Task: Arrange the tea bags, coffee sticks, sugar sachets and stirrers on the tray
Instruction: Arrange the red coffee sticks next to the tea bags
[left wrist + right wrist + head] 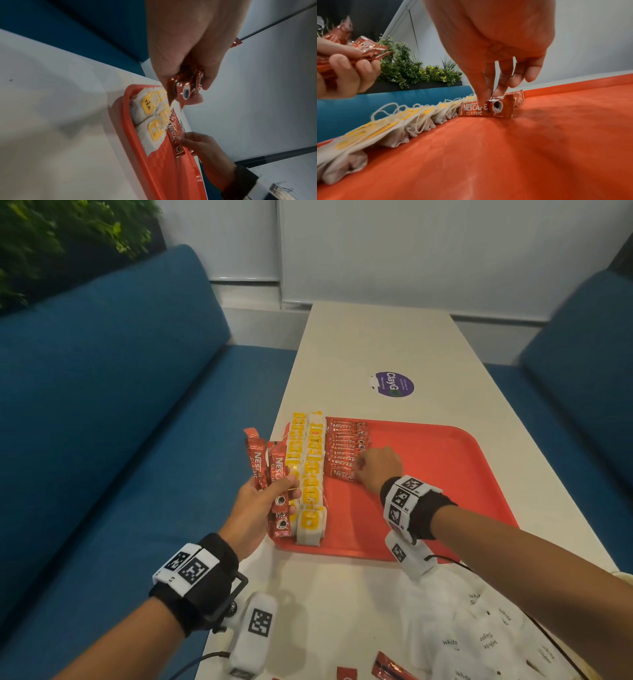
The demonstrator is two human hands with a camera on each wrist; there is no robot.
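Observation:
A red tray lies on the white table. Two columns of yellow-tagged tea bags fill its left side, with a row of red coffee sticks beside them. My right hand pinches the nearest coffee stick at the row's near end, low on the tray floor. My left hand hovers over the tray's left edge and grips a bundle of coffee sticks, which shows end-on in the left wrist view. White sugar sachets lie in a pile at the near right.
Loose coffee sticks lie at the table's near edge. A round purple sticker sits beyond the tray. Blue sofas flank the table on the left and on the right. A green plant stands at the far left.

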